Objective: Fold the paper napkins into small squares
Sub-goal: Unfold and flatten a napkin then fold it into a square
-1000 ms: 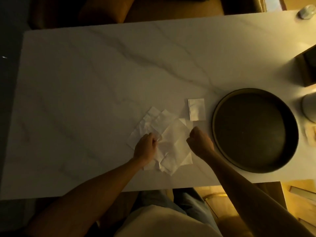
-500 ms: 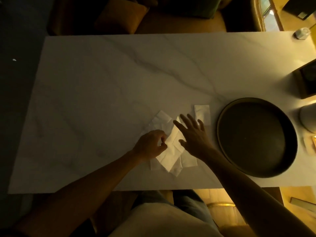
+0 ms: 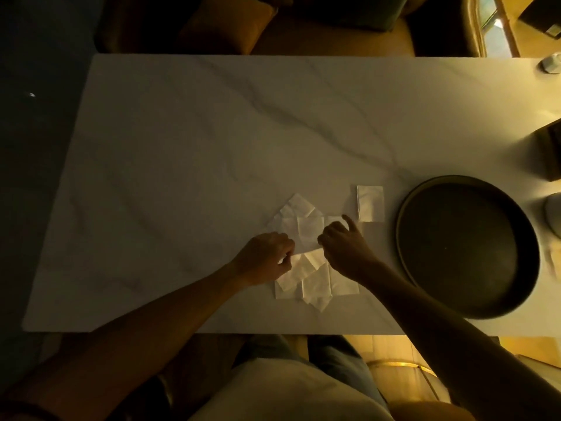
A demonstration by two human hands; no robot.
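Right hand covers part of napkin pile; dark box far right of it cut by frame edge.

A pale, grey-veined marble desk carries a loose heap of white paper napkins near its front edge, one folded napkin just beside the heap, and a dark round tray at the right.

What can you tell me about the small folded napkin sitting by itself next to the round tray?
The folded napkin is a small white paper rectangle, slightly taller than wide, with a faint crease near its left edge. It lies flat on the marble table, apart from the loose pile, left of the dark tray. Nothing touches it.
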